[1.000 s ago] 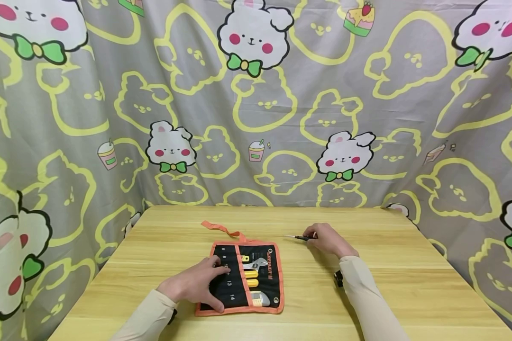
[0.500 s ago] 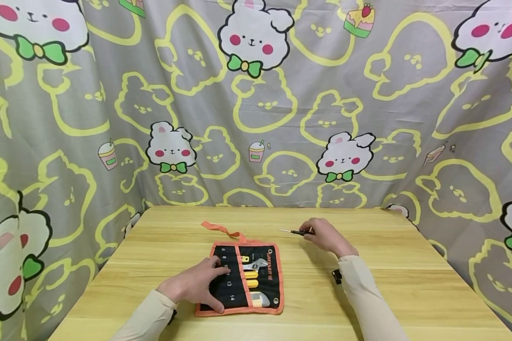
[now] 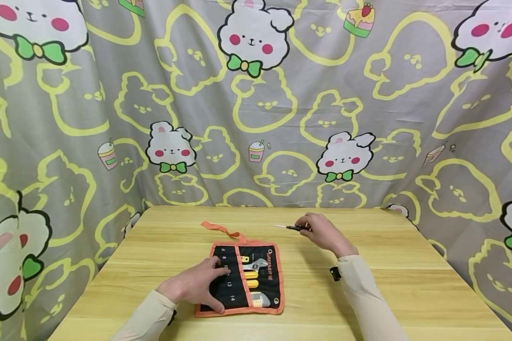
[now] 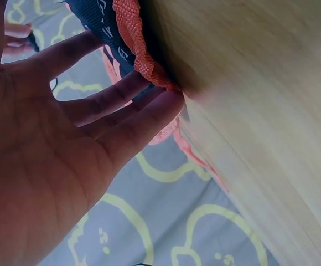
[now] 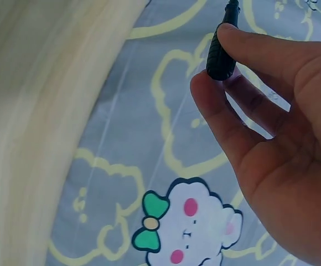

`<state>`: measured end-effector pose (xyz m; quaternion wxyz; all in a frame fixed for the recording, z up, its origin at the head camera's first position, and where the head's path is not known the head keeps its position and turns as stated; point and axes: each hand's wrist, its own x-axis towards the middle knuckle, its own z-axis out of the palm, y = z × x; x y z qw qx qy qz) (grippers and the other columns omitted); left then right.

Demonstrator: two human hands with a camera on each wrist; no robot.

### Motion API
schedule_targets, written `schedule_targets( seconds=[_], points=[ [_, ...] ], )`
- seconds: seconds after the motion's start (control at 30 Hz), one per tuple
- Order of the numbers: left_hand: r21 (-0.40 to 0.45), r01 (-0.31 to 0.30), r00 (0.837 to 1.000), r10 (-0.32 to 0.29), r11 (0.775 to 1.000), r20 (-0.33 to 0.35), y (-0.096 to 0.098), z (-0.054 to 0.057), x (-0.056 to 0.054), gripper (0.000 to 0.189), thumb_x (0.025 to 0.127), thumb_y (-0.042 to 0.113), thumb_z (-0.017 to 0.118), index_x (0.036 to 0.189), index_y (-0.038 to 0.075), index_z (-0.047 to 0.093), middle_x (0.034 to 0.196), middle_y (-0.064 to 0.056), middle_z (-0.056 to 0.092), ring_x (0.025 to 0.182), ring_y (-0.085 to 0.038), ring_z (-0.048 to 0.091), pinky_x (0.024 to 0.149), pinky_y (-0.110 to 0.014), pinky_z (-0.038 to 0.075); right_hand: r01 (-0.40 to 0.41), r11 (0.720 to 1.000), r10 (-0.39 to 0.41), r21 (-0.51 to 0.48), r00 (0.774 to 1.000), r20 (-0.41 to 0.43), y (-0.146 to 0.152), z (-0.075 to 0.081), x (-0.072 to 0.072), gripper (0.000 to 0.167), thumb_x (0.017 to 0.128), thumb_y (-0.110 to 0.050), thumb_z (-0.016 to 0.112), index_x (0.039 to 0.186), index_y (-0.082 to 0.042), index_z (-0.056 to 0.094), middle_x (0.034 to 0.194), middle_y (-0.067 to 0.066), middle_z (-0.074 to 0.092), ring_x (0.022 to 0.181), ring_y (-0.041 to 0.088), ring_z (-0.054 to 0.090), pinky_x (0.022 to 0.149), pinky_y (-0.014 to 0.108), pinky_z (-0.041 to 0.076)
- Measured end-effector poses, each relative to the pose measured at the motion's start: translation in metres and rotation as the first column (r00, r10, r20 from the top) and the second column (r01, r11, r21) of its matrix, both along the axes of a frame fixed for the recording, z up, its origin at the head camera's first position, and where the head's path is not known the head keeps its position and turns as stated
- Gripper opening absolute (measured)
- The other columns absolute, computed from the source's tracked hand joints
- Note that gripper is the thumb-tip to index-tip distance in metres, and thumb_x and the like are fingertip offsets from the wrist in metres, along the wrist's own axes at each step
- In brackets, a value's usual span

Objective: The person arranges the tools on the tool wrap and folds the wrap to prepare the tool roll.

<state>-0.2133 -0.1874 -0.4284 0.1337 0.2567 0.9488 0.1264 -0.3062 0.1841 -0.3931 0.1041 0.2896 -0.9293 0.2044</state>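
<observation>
A black tool pouch (image 3: 264, 282) with orange edging lies unrolled on the table, its pockets numbered. My left hand (image 3: 192, 282) rests on its left part, fingers spread; in the left wrist view, the fingertips touch the orange edging (image 4: 130, 33). Tucked into the pockets are an adjustable wrench (image 3: 259, 264), two yellow handles (image 3: 251, 274) and a grey-and-yellow tool (image 3: 260, 299) of unclear kind. Beyond the pouch, to the right, my right hand (image 3: 324, 234) pinches the black handle of a screwdriver (image 3: 296, 228) between thumb and fingers, the thin shaft pointing left. The right wrist view shows the handle (image 5: 221, 61) close up.
An orange tie strap (image 3: 222, 228) trails from the pouch's far edge over the wooden table (image 3: 388, 284). Behind the table hangs a grey patterned curtain (image 3: 277, 180), which also runs along both sides.
My right hand has moved a little left and away from me, carrying the screwdriver off to the far side of the pouch. The left hand and the pouch have stayed put.
</observation>
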Motion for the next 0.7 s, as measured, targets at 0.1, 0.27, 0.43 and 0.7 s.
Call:
schedule_targets(
  seconds=[0.1, 0.27, 0.43, 0.7],
  points=[
    [-0.005, -0.001, 1.000, 0.001, 1.000, -0.002, 0.000, 0.000, 0.000, 0.089, 0.069, 0.062, 0.088, 0.143, 0.020, 0.061, 0.141, -0.010, 0.047, 0.120, -0.026, 0.051, 0.103, -0.053, 0.048, -0.007, 1.000, 0.007, 0.007, 1.000, 0.004, -0.005, 0.003, 0.002, 0.015, 0.092, -0.001, 0.073, 0.106, -0.004, 0.077, 0.096, 0.006, 0.071, 0.083, 0.015, 0.066, 0.074, 0.034, 0.056],
    [-0.005, 0.000, 1.000, 0.000, 1.000, 0.008, -0.001, -0.002, -0.001, 0.089, 0.069, 0.063, 0.088, 0.143, 0.021, 0.061, 0.142, -0.010, 0.046, 0.121, -0.026, 0.051, 0.104, -0.053, 0.048, -0.029, 0.999, 0.029, 0.020, 1.000, -0.003, -0.016, 0.001, 0.002, 0.015, 0.092, -0.001, 0.074, 0.106, -0.003, 0.077, 0.097, 0.006, 0.072, 0.085, 0.017, 0.067, 0.076, 0.034, 0.056],
    [0.002, -0.009, 1.000, 0.009, 1.000, 0.021, -0.002, -0.002, -0.001, 0.089, 0.069, 0.062, 0.088, 0.143, 0.022, 0.061, 0.144, -0.010, 0.045, 0.122, -0.027, 0.050, 0.104, -0.053, 0.047, -0.060, 0.997, 0.060, 0.038, 0.998, -0.007, -0.028, -0.003, 0.002, 0.016, 0.091, -0.002, 0.074, 0.107, -0.004, 0.077, 0.099, 0.006, 0.072, 0.086, 0.017, 0.068, 0.077, 0.034, 0.057],
    [0.017, -0.007, 1.000, 0.006, 1.000, 0.021, -0.001, -0.002, -0.002, 0.088, 0.070, 0.061, 0.088, 0.142, 0.021, 0.061, 0.144, -0.010, 0.045, 0.122, -0.027, 0.050, 0.104, -0.054, 0.047, -0.119, 0.990, 0.119, 0.073, 0.993, 0.001, -0.043, -0.010, 0.003, 0.016, 0.092, -0.003, 0.074, 0.108, -0.005, 0.077, 0.099, 0.005, 0.071, 0.087, 0.017, 0.067, 0.078, 0.034, 0.057]
  ],
)
